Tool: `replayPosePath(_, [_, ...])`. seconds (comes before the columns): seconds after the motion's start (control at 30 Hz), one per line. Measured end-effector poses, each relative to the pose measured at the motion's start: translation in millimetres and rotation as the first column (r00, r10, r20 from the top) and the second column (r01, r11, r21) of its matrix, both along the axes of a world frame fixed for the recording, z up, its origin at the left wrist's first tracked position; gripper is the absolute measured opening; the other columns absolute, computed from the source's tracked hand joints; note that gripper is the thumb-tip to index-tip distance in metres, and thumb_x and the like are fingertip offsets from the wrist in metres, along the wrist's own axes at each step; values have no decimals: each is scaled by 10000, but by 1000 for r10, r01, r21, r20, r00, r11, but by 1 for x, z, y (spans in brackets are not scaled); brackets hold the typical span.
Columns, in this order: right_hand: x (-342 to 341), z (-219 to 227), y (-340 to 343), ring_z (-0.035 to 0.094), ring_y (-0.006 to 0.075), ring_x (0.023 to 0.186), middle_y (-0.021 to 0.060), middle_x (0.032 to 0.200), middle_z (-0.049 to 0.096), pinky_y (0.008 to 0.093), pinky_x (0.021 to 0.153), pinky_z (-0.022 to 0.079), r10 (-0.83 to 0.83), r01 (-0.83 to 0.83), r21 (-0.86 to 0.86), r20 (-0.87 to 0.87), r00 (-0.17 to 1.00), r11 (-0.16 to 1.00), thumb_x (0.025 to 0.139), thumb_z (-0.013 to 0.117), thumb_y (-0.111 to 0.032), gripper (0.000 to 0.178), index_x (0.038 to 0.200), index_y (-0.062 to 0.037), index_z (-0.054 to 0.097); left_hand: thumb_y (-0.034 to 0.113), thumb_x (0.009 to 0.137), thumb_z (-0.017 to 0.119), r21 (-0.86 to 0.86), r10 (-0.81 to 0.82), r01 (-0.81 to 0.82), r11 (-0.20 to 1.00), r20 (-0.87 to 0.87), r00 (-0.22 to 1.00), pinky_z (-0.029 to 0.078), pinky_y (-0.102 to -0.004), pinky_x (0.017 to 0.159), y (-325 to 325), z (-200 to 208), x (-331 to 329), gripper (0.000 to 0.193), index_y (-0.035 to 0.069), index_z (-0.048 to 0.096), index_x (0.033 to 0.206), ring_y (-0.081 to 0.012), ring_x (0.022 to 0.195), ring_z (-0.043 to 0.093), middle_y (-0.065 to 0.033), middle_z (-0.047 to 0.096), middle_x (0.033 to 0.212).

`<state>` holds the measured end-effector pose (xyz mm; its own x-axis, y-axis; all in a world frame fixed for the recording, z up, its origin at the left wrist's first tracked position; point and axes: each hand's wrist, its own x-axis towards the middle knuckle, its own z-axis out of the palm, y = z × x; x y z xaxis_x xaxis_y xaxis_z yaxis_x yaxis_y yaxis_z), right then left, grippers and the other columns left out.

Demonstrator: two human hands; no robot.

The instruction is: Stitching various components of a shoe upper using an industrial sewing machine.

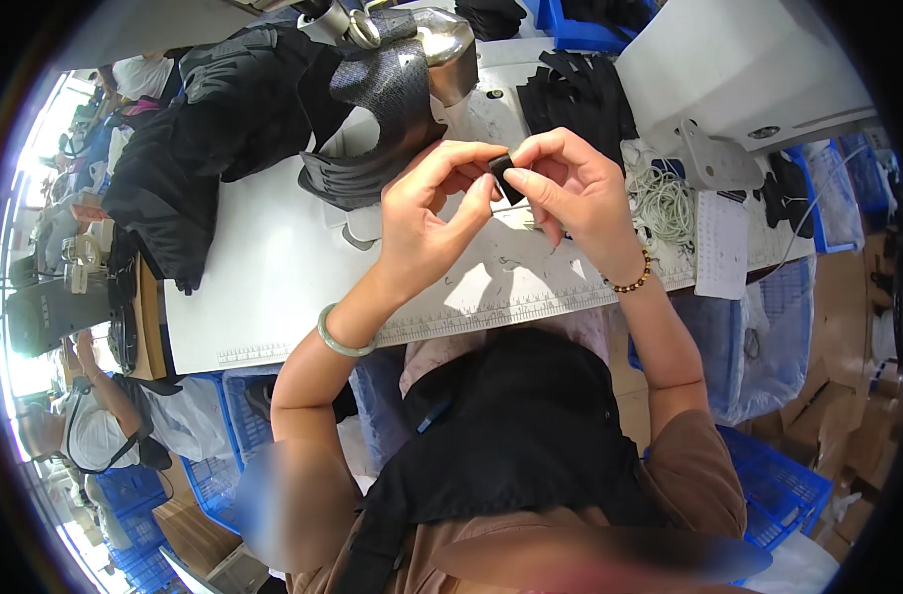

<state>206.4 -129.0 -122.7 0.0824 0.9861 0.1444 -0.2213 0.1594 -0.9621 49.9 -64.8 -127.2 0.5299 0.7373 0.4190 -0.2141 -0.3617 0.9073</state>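
Between my two hands, above the white sewing table, is a small black strip of fabric. My left hand pinches its left side with thumb and fingers. On its right side the thumb and forefinger of my right hand grip it too. A dark piece of shaped fabric hangs at the sewing machine's metal arm, just beyond my left hand. Past my right hand lies a pile of black strips.
Black fabric pieces are heaped at the table's left. To the right are tangled pale cord, a paper sheet and the white machine body. Blue crates stand below the table. Another person sits at far left.
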Motion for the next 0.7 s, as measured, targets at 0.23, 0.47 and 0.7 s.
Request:
replayPosePath(0.23, [-6,-11,6,508,20,551,17,752,578,160,387,397,-34,31,69,34,999,997,846,599,-56,93,918,-13,561,-28,771,630,140,177,-165,976,-81,981,484,-201,591,0,-6,2,163,-27,618,933,-82,654,598,-54,620,818])
replayPosePath(0.47, [-15,-8,6,526,18,585,9,750,577,161,398,413,-121,115,70,97,988,991,838,608,-61,92,890,-9,554,-22,760,641,196,246,-227,954,-78,966,483,-206,567,-3,-5,1,122,-23,625,881,-83,618,595,-56,628,780])
replayPosePath(0.7, [-14,-15,12,517,16,620,28,803,585,157,462,390,-279,180,283,367,887,942,823,630,-69,128,896,-9,543,-5,814,618,-226,152,-142,964,27,988,487,-204,560,-6,-3,0,107,-37,616,916,-72,648,582,-47,621,779])
